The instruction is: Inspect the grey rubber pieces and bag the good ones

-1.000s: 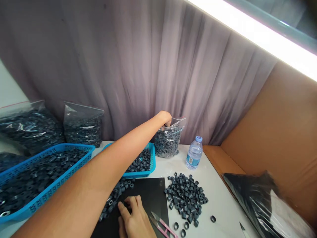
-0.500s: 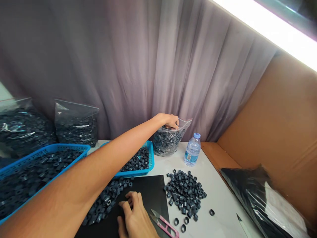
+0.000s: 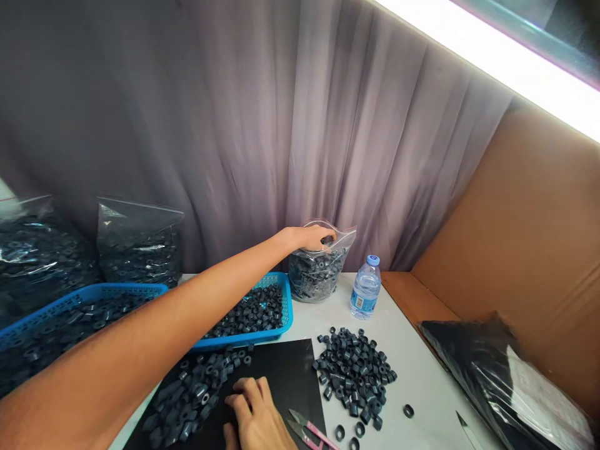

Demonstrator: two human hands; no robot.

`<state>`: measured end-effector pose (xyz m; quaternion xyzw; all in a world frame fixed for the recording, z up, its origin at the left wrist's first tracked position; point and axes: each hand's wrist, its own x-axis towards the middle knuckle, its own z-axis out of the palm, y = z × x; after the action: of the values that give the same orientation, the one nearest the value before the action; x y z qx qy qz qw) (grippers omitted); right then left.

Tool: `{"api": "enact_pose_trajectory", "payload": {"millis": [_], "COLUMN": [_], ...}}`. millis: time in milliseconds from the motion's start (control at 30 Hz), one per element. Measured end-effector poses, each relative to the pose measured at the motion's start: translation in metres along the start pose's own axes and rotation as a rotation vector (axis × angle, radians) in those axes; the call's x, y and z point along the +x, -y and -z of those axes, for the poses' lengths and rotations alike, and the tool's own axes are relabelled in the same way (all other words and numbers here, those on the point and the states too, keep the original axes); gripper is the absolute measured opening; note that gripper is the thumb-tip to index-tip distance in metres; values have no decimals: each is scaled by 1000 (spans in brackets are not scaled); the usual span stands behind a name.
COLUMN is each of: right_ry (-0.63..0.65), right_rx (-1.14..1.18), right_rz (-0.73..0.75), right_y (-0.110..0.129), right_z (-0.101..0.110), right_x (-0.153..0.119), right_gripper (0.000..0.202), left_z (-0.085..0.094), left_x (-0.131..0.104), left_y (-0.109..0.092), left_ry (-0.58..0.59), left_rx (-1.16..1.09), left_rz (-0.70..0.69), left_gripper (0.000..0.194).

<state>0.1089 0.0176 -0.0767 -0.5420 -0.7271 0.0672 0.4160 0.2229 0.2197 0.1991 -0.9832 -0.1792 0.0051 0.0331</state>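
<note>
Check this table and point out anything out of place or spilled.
Nothing looks clearly spilled or damaged. One black ring lies alone on the white tabletop, to the right of the heaped pieces, so it looks slightly stray. That may be deliberate.

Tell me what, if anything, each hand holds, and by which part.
It cannot be told whether the left hand, at the bag's mouth, grips anything. The right hand holds nothing visible.
</note>
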Motion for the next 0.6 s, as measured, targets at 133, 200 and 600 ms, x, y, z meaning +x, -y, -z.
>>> {"api": "enact_pose_trajectory", "payload": {"millis": [133, 200, 600], "right_ry": [39, 22, 12], "right_rx": [16, 20, -18], "right_rz": [29, 29, 119], "right_y": [5, 6, 6], "right_z": [17, 21, 23], "right_x": [0, 0, 1], "right_gripper": [41, 41, 34], "left_z": [7, 12, 17], "left_x": [-3, -3, -8], "left_y": [-6, -7, 0], "left_ry": [16, 19, -13], "left_rx": [-30, -42, -51], "left_rz": [-60, -84, -55], "left_gripper": [38, 35, 29]}}
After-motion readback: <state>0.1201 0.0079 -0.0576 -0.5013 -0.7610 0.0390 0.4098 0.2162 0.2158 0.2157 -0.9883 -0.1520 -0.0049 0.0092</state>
